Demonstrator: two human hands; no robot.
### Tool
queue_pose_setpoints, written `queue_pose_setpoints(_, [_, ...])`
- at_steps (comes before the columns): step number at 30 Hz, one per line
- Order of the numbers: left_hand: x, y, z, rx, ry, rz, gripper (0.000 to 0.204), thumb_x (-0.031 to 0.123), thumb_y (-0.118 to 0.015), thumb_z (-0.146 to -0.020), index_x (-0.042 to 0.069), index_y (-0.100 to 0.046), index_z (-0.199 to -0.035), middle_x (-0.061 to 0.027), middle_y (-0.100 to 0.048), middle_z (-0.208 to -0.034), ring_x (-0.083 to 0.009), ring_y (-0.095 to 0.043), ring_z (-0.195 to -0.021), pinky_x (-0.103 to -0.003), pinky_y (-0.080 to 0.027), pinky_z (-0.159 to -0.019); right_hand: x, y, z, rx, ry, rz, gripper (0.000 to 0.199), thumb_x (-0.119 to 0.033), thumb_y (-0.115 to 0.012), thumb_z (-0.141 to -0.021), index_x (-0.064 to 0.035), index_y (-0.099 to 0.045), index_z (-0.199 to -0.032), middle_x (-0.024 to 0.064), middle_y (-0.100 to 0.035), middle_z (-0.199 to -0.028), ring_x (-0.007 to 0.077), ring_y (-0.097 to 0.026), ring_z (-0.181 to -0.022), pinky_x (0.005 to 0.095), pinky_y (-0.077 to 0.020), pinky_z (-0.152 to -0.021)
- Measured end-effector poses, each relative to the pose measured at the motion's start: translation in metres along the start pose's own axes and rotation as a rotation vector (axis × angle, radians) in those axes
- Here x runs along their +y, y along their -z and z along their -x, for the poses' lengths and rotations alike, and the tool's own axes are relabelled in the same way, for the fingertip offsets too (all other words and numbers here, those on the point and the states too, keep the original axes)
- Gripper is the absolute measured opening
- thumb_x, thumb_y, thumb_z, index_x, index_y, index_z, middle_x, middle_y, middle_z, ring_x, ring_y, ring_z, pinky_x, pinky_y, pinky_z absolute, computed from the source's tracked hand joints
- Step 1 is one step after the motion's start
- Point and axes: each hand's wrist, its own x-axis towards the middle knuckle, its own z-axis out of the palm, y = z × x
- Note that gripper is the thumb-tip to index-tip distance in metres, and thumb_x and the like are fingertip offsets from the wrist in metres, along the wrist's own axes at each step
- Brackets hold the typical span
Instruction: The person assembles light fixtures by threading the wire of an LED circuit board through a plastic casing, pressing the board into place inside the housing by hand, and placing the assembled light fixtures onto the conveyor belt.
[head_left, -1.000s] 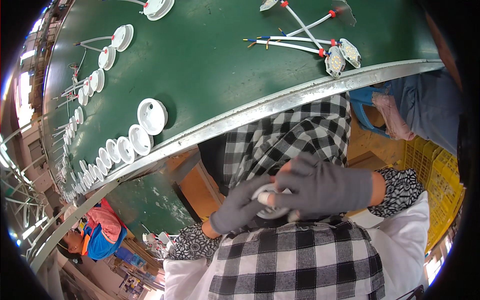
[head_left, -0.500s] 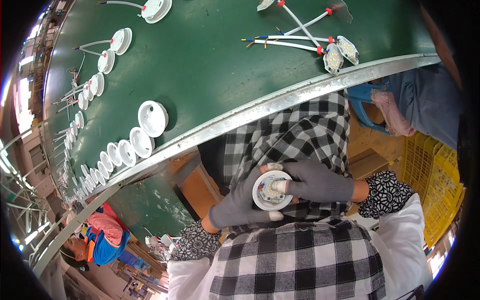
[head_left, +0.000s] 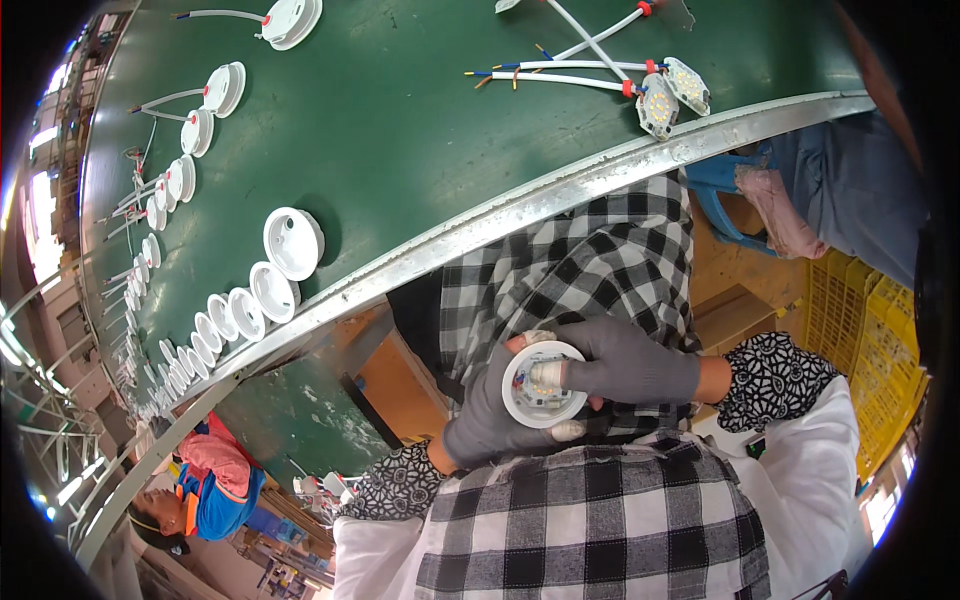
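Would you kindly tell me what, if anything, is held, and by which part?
A round white cup, around its side, by the left hand; the right hand's thumb touches the board inside.

No text, label, number or sign can be read here (any fine print is too small).

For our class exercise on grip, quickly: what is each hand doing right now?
Left hand: closed around the white round housing.
Right hand: closed on the same housing, thumb on the board inside.
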Motion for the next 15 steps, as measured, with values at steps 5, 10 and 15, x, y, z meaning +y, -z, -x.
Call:
queue_pose_setpoints(5, [0.005,-0.002,-0.004,-0.057,0.113,0.542,0.068,0.008,-0.081,-0.073,-0.002,-0.036,-0.123,-0.0127,-0.064,-0.104,-0.0174,-0.065,-0.095,-0.031,-0.053,-0.085,0.001,0.001,0.008,-0.011,0.024,-0.020,0.037,-0.022,-0.049,-0.091,-0.0021,-0.057,-0.122,0.0085,-0.066,-0.073,0.0107,-0.060,-0.053,0.0260,-0.0499,-0.057])
queue_pose_setpoints(10, [-0.002,0.006,-0.011,-0.210,0.147,0.316,0.071,0.004,-0.081,-0.072,0.001,-0.034,-0.124,-0.0156,-0.062,-0.105,-0.0221,-0.067,-0.093,-0.035,-0.055,-0.085,-0.003,-0.004,0.009,0.032,-0.047,-0.016,0.037,-0.020,-0.049,-0.091,-0.0020,-0.056,-0.122,0.0068,-0.065,-0.072,0.0103,-0.061,-0.054,0.0257,-0.0496,-0.057])
queue_pose_setpoints(15, [-0.002,0.002,-0.007,-0.103,0.052,0.177,0.080,0.014,-0.087,-0.067,0.000,-0.034,-0.124,-0.0146,-0.060,-0.112,-0.0185,-0.063,-0.101,-0.033,-0.052,-0.089,0.000,0.001,0.006,-0.042,-0.086,-0.068,0.036,-0.018,-0.053,-0.090,-0.0017,-0.056,-0.121,0.0082,-0.066,-0.075,0.0094,-0.059,-0.050,0.0239,-0.0501,-0.053])
